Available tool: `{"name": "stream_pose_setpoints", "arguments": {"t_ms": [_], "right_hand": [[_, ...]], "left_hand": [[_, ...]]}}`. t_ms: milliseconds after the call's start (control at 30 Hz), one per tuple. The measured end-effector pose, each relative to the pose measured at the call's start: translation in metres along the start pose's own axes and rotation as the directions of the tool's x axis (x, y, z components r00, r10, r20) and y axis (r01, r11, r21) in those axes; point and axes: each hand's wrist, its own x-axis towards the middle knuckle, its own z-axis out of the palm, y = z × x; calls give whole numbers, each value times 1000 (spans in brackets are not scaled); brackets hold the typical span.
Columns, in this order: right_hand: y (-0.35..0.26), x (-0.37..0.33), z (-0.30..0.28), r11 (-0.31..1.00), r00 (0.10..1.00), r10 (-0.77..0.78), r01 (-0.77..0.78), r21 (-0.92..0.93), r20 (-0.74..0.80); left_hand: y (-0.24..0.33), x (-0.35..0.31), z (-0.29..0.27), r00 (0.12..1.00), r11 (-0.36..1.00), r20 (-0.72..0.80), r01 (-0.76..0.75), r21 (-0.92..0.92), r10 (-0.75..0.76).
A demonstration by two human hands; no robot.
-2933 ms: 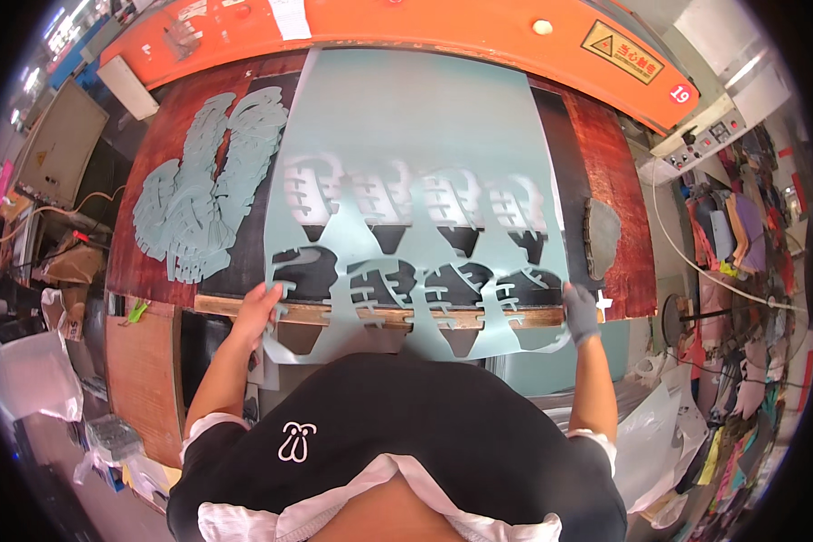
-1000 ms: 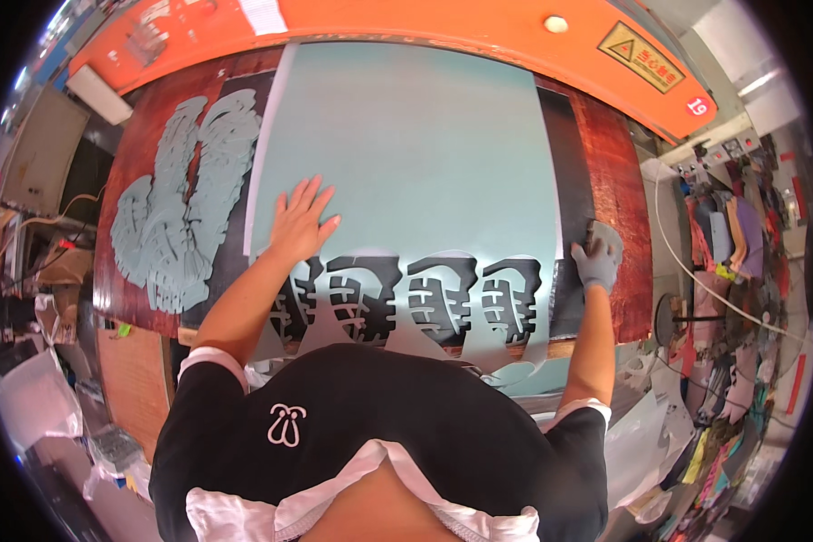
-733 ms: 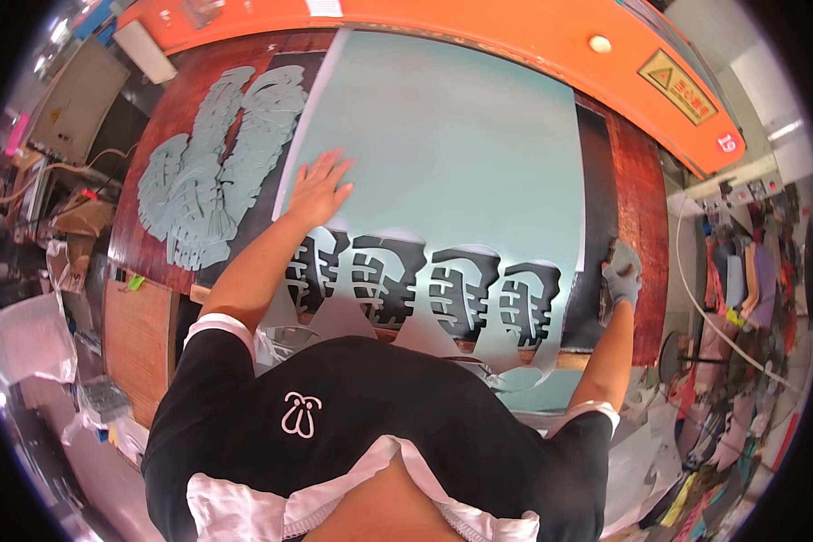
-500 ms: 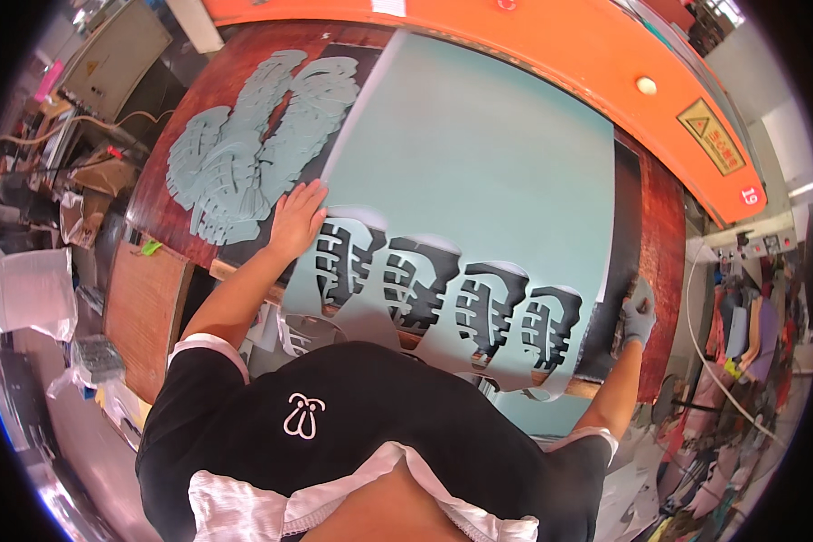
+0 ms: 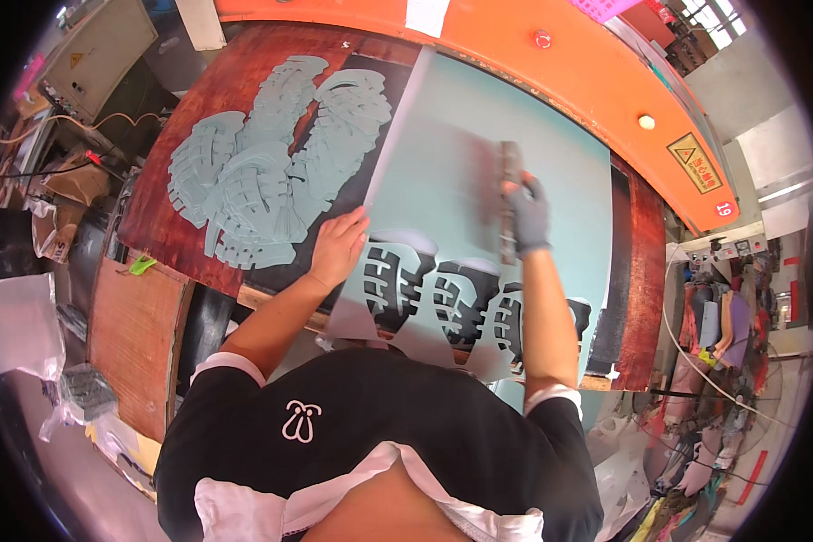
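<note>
The die (image 5: 509, 203) was held on edge over the sheet (image 5: 560, 167), its outline blurred; whether the two touched could not be told. It was gripped in the gloved right hand (image 5: 526, 215) — fingers curled about its side, no gap seen. The glove was presumably worn against hard edges.

The bare left hand (image 5: 339, 246) was laid nearly flat, fingers extended and close together, nothing grasped. Its fingertips were set at the sheet's left edge, just beside the nearest cut-out — placed there, it was judged, for steadying.

The sheet was spread over a black board (image 5: 621, 244), which showed through a row of cut-outs (image 5: 456, 298) along the near side. The uncut stretch was left toward the orange beam (image 5: 488, 36). Cut pieces (image 5: 253, 172) were heaped left of the sheet, partly on the red-brown table (image 5: 244, 52), perhaps for separation.
</note>
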Motion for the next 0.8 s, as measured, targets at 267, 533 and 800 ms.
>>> {"name": "stream_pose_setpoints", "arguments": {"t_ms": [267,533,800], "right_hand": [[-22,5,163,632,996,-29,-47,-773,-85],[36,18,115,894,995,-87,53,-444,-57],[80,-24,59,877,931,-233,326,-353,280]], "left_hand": [[-4,-1,-4,1000,992,-1,17,-127,-17],[-2,7,-11,996,961,38,85,-264,-78],[-22,141,29,975,859,89,222,-461,-204]]}}
